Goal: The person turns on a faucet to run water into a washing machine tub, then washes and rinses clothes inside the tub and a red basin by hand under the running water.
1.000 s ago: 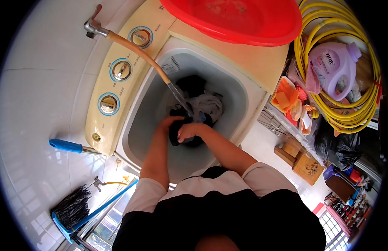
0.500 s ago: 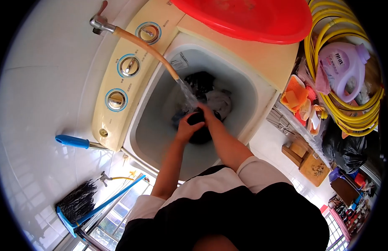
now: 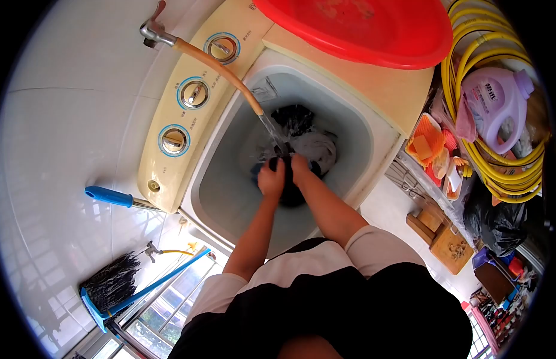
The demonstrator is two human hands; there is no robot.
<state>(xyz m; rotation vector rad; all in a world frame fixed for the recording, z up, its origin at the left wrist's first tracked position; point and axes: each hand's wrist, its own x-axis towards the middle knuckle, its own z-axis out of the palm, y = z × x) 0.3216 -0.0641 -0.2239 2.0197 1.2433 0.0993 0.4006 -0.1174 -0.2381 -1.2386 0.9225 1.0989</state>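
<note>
Both hands are down in the tub (image 3: 221,191) of a washing machine, holding a black piece of clothing (image 3: 292,195). My left hand (image 3: 270,179) is closed round its left side. On the other side my right hand (image 3: 300,169) grips it too, a little higher. Water (image 3: 273,130) pours from a tan hose (image 3: 221,69) onto the cloth just above the hands. Behind them lie a pale grey garment (image 3: 317,149) and another dark garment (image 3: 293,118). What the black piece is exactly, I cannot tell.
A red basin (image 3: 367,36) sits on the machine's top. Three knobs line the control panel (image 3: 161,164), beside a metal tap (image 3: 155,33). To the right are a coiled yellow hose (image 3: 448,78), a purple detergent bottle (image 3: 490,99) and orange sponges (image 3: 427,140). A broom (image 3: 113,281) stands lower left.
My hands have shifted their hold on the black garment, the left thumb no longer stretched across it. Water now lands on the cloth between the hands. The whole view has shifted slightly.
</note>
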